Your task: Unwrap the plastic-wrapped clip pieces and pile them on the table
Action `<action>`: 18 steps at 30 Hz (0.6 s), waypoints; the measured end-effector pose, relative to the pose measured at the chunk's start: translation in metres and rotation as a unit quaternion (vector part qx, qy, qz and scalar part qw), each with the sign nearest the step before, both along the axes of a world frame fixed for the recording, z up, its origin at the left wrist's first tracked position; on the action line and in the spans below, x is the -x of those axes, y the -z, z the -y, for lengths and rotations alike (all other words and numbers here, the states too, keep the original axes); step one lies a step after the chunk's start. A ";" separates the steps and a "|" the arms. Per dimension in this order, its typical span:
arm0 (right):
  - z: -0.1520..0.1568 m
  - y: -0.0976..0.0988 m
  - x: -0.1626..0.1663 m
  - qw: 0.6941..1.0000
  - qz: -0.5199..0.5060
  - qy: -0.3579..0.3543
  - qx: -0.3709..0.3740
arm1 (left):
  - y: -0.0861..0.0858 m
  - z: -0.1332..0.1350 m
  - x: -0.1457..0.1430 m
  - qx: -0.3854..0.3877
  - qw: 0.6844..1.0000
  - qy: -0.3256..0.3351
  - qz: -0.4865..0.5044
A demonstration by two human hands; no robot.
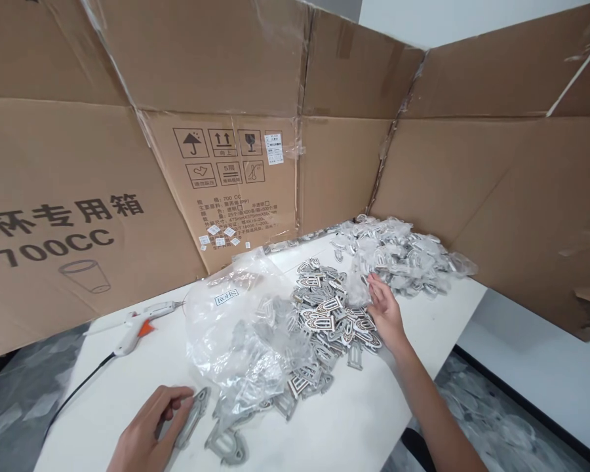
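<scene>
My left hand (150, 426) is at the near edge of the white table (403, 354), fingers curled round a grey oval metal badge (194, 414). Another grey badge (227, 446) lies just to its right. My right hand (384, 313) reaches over the heap of silver and gold badges (327, 314), its fingers pinching a small clear plastic packet (360, 285). A large crumpled clear bag (246, 328) with a label lies between my hands, covering part of the heap.
A pile of badges in clear packets (403, 255) sits at the far right of the table. A white glue gun (140, 324) with a black cord lies at the left. Tall cardboard sheets (236, 177) wall the table in behind and at both sides.
</scene>
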State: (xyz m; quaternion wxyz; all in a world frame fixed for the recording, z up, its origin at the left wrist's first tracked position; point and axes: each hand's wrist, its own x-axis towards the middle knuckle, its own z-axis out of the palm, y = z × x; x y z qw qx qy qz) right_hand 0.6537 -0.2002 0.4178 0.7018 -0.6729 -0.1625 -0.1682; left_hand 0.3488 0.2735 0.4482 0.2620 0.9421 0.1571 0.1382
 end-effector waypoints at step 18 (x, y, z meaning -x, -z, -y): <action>-0.002 0.013 -0.034 0.966 -0.066 0.142 0.203 | -0.010 0.014 0.002 0.016 1.000 -0.014 0.021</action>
